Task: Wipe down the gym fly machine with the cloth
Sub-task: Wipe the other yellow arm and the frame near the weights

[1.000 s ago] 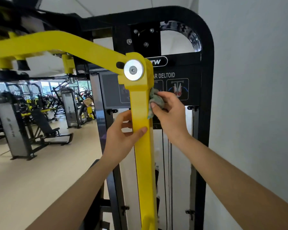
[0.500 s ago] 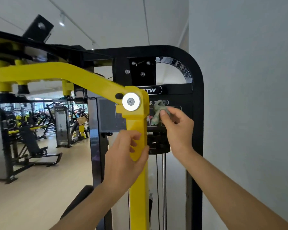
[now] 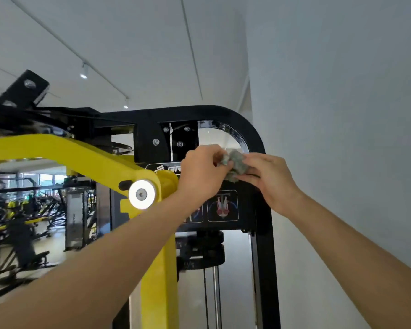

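Both hands meet in front of the black frame [image 3: 252, 124] of the fly machine, just above its exercise diagram panel [image 3: 222, 206]. The left hand [image 3: 201, 173] and the right hand [image 3: 271, 179] each pinch the crumpled grey-green cloth [image 3: 235, 162] between curled fingers, holding it bunched between them. The yellow arm [image 3: 86, 155] and its silver pivot cap [image 3: 141, 194] lie to the left, below the left forearm.

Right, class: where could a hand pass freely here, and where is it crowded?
Free: between the steel rod and the right post; above the frame. Crowded: left hand and right hand bunch the cloth before the label panel.
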Demonstrator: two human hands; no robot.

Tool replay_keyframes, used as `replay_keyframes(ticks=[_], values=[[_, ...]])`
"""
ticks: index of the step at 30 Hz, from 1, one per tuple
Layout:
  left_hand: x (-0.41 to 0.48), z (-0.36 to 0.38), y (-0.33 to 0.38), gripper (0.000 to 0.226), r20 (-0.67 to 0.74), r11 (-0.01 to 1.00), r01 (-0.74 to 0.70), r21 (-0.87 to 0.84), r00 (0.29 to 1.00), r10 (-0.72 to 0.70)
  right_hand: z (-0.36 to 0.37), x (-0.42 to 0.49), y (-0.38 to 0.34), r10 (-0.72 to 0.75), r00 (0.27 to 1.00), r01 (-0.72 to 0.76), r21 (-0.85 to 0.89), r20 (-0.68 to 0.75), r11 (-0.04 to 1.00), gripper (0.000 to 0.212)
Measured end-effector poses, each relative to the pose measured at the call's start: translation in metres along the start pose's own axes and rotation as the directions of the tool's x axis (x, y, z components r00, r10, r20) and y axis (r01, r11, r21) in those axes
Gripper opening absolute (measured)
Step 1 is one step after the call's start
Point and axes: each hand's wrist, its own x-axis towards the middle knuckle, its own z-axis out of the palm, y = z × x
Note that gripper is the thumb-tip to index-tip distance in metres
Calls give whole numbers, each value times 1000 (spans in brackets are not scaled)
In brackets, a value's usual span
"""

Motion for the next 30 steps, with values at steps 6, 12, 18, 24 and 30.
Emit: replay_keyframes(ticks=[6,12,18,24,30], values=[[83,-11,10,10,114,948,269,-172,961,-252,-22,45,-1,-97,992,60,-382,-81,922,24],[127,-32,-9,5,124,915,354,-193,934,-335,-24,82,-13,-202,969,242,-734,145,635,27],[155,-47,-32,12,160,813,394,-429,919,-361,-9,114,-23,-94,977,205,-714,193,669,17],[181,-53,-38,21,197,727,389,-565,920,-339,31,139,-29,106,980,-56,-275,169,960,40],[194,-66,-50,27,170,777,357,-518,933,-316,63,160,-13,11,986,86,-568,164,819,18]])
